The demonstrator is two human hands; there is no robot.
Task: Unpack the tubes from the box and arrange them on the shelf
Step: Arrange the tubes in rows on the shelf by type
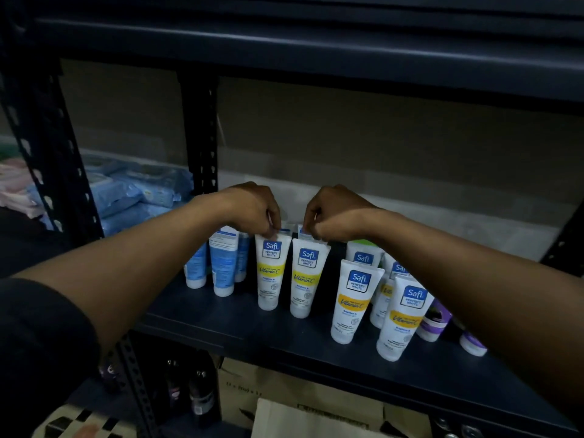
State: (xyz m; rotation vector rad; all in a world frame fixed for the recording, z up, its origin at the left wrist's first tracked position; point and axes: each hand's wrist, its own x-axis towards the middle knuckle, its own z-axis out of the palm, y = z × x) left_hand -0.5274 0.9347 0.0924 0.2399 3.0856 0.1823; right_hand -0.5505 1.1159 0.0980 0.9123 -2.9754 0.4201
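White Safi tubes with yellow bands stand cap-down on the dark shelf [252, 330]. My left hand [252, 210] pinches the top edge of one white tube [271, 273] near the middle. My right hand [335, 216] pinches the top of a tube behind the neighbouring white tube [305, 281]; most of that rear tube is hidden. More of these tubes [354, 301] stand to the right, under my right forearm. Blue-and-white tubes [222, 263] stand to the left.
Purple-capped containers [434, 324] sit at the right of the shelf. Blue soft packs [136, 194] lie in the bay to the left, past a black perforated upright [200, 137]. Below the shelf are a cardboard box [303, 403] and dark bottles [196, 393].
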